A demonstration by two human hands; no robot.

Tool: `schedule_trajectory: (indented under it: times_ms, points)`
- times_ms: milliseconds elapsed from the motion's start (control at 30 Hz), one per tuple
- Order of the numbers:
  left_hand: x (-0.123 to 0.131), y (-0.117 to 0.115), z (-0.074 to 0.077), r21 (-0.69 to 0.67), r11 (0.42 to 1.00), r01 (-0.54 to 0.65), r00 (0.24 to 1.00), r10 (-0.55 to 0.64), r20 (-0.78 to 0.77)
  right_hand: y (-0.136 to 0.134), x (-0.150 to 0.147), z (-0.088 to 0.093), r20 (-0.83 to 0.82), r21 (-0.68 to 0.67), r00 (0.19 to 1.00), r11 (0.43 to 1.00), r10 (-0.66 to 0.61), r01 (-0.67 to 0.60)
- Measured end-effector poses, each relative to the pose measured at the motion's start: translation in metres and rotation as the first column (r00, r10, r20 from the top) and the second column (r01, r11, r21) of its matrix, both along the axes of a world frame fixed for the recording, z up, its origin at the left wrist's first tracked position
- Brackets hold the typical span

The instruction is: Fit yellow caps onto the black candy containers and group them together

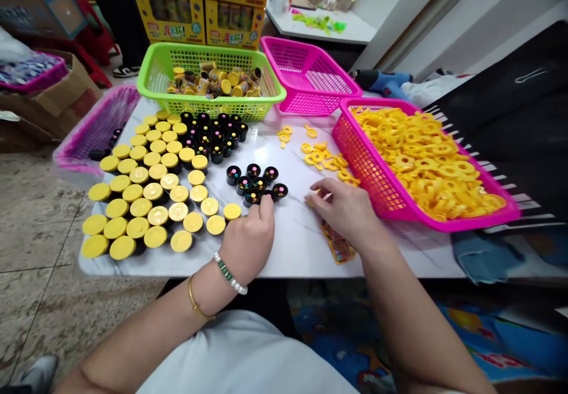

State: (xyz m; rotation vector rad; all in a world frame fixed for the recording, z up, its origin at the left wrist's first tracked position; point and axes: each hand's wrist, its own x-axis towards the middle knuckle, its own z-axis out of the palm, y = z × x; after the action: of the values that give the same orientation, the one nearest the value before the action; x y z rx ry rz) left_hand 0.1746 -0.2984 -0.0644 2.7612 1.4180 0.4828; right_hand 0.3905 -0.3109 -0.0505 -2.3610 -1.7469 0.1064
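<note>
Beyond the black cups, boxes seemingly read "魔术杯!"

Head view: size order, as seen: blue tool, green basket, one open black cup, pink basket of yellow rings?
Pink basket of yellow rings (nearer; true size unsure)
Green basket
Blue tool
Open black cup

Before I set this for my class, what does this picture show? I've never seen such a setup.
There is no machine: you see a person's left hand and right hand through a camera worn on the head. The white table holds yellow-topped cups, open black cups and loose yellow rings, with a pink basket of more at right and a green basket behind. The left hand is at one of the open black cups; the right hand is near the loose rings. Whether either holds anything is hard to tell.
</note>
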Motion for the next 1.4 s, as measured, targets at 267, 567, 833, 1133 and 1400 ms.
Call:
schedule_trajectory:
  times_ms: [267, 567, 833, 1133, 1400]
  points:
    - [-0.007, -0.004, 0.01, 0.064, 0.993, 0.102, 0.993, -0.105, 0.047, -0.008, -0.007, 0.007, -0.066, -0.136, 0.997, 0.989, 0.047, -0.056]
    - [-0.022, -0.026, 0.006, -0.173, 0.955, 0.242, 0.953, -0.201, 0.225, -0.02, -0.041, 0.014, -0.287, -0.116, 0.951, 0.982, 0.112, -0.151]
    - [-0.023, -0.025, -0.015, -0.255, 0.934, 0.249, 0.878, -0.106, 0.468, -0.045, -0.06, 0.012, -0.048, -0.24, 0.997, 0.968, 0.057, -0.066]
    - [-0.027, -0.023, -0.014, -0.353, 0.896, 0.27, 0.873, -0.073, 0.482, -0.037, -0.056, 0.014, -0.273, -0.193, 0.958, 0.97, 0.091, -0.147]
    - [-0.027, -0.026, -0.018, -0.348, 0.903, 0.25, 0.867, -0.049, 0.496, -0.063, -0.057, -0.002, -0.044, 0.043, 0.99, 0.99, 0.137, -0.135]
